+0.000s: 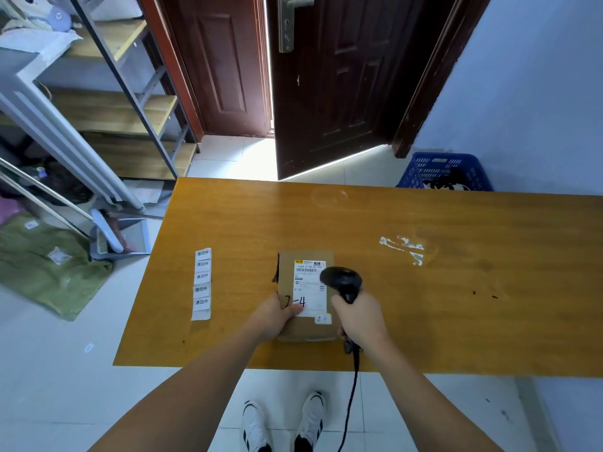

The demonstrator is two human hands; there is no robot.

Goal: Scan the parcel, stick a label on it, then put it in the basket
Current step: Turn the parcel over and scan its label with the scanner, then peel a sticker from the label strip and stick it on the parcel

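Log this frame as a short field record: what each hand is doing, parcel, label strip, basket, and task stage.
left hand: holds the parcel's near left edge
right hand: grips the scanner, head aimed over the barcode
parcel: cardboard box flat on the table, shipping label up, "2-4" handwritten
label strip: on the table left of the parcel, apart from it
basket: blue, on the floor beyond the table's far right
stage: scanning; strip untouched, parcel not in basket

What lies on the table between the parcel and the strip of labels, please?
Nothing: in the head view, bare table separates the parcel from the strip of labels.
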